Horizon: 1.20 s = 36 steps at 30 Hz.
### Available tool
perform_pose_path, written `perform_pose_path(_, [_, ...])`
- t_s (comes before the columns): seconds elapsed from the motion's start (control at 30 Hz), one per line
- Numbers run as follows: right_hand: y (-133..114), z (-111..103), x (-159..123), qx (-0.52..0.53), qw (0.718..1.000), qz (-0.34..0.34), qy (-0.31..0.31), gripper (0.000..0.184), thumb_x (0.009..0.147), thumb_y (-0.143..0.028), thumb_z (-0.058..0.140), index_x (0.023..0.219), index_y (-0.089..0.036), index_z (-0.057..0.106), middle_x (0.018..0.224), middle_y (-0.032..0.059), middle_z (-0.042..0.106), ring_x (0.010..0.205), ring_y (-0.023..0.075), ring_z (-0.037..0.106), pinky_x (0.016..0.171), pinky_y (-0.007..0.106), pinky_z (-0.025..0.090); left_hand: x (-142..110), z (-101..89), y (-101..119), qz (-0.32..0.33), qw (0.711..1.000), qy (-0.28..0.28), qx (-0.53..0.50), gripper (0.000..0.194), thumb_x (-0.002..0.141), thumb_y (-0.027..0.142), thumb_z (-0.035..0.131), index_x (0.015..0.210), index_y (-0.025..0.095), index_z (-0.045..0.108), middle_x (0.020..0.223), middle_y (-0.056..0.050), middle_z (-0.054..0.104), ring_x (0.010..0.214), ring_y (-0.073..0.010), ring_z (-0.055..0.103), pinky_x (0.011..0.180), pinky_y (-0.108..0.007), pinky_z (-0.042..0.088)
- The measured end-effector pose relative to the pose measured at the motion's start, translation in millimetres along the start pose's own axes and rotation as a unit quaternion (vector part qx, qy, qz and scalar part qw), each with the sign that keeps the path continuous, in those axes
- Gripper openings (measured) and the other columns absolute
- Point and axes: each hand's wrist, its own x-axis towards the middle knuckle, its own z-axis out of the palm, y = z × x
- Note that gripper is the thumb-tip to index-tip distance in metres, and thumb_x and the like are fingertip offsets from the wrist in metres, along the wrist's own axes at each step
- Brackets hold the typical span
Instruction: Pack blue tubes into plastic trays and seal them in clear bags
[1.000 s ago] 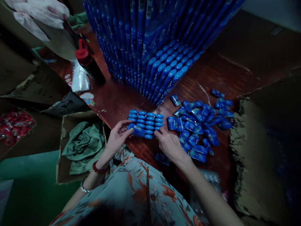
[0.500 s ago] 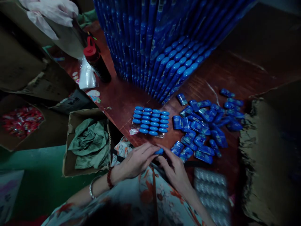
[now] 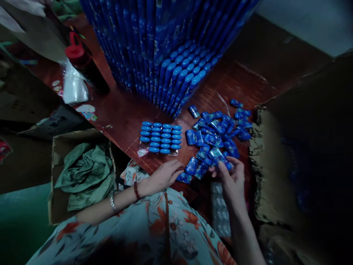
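My right hand (image 3: 231,176) pinches a small blue packet (image 3: 220,156) with a shiny, printed surface between thumb and fingers, at the near right of a loose pile of similar blue packets (image 3: 204,139). My left hand (image 3: 167,173) lies palm down at the table's near edge, its fingers stretched out. By its fingertips is another blue packet (image 3: 184,178); whether they touch it I cannot tell. Just beyond the left hand, a block of blue packets (image 3: 160,137) stands in neat rows with rounded ends up, on a clear plastic piece.
Tall stacks of blue packs (image 3: 138,48) rise at the back of the red-brown table (image 3: 121,110). A red-lidded bottle (image 3: 88,66) and clear bags (image 3: 74,86) stand left. A carton (image 3: 52,176) holds green cloth. Torn cardboard (image 3: 264,165) borders the right; a clear moulded tray (image 3: 220,209) lies below.
My hands have parted: both were together on a blue packet at the near edge. The right has moved right to the pile and grips a packet; the left has stretched out. The view has shifted.
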Motion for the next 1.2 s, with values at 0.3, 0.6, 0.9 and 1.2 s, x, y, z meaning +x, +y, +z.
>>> perform_pose_path(0.3, [20.0, 6.0, 7.5, 0.073, 0.995, 0.061, -0.005, 0.055, 0.061, -0.042, 0.077, 0.102, -0.019, 0.049, 0.072, -0.0018, 0.064, 0.056, 0.0136, 0.064, 0.053, 0.025, 0.052, 71.9, 41.1, 10.6, -0.091, 0.981, -0.119, 0.121, 0.039, 0.081, 0.02, 0.057, 0.116, 0.01, 0.043, 0.111, -0.017, 0.056, 0.101, -0.0281, 0.058, 0.08, -0.038, 0.049])
perform_pose_path(0.6, [30.3, 16.2, 10.2, 0.088, 0.99, 0.105, -0.019, 0.057, 0.053, -0.041, 0.082, 0.093, -0.018, 0.048, 0.063, -0.0036, 0.063, 0.053, 0.0153, 0.064, 0.049, 0.023, 0.052, -5.7, -11.7, -22.6, -0.211, 0.888, -0.053, -0.406, 0.043, 0.066, 0.032, 0.075, 0.1, 0.014, 0.056, 0.083, -0.001, 0.059, 0.075, -0.0112, 0.055, 0.067, -0.022, 0.044])
perform_pose_path(0.9, [27.9, 59.3, 3.8, -0.188, 0.944, -0.236, -0.132, 0.015, 0.083, -0.027, 0.058, 0.097, -0.021, 0.057, 0.093, 0.0051, 0.063, 0.087, 0.0189, 0.062, 0.076, 0.035, 0.053, -78.2, -66.1, -19.1, -0.282, 0.866, 0.159, -0.381, 0.051, 0.068, 0.039, 0.072, 0.111, 0.017, 0.058, 0.111, -0.008, 0.063, 0.098, -0.0189, 0.06, 0.083, -0.029, 0.048])
perform_pose_path(1.2, [22.3, 69.9, 21.4, -0.458, 0.679, -0.525, -0.232, 0.029, 0.089, -0.008, 0.04, 0.111, -0.016, 0.057, 0.092, 0.0078, 0.063, 0.076, 0.0145, 0.061, 0.062, 0.023, 0.047, -74.8, -102.1, -47.1, -0.169, 0.918, 0.354, 0.06, 0.026, 0.08, 0.037, 0.061, 0.096, 0.017, 0.062, 0.09, -0.004, 0.066, 0.08, -0.0169, 0.06, 0.078, -0.031, 0.05])
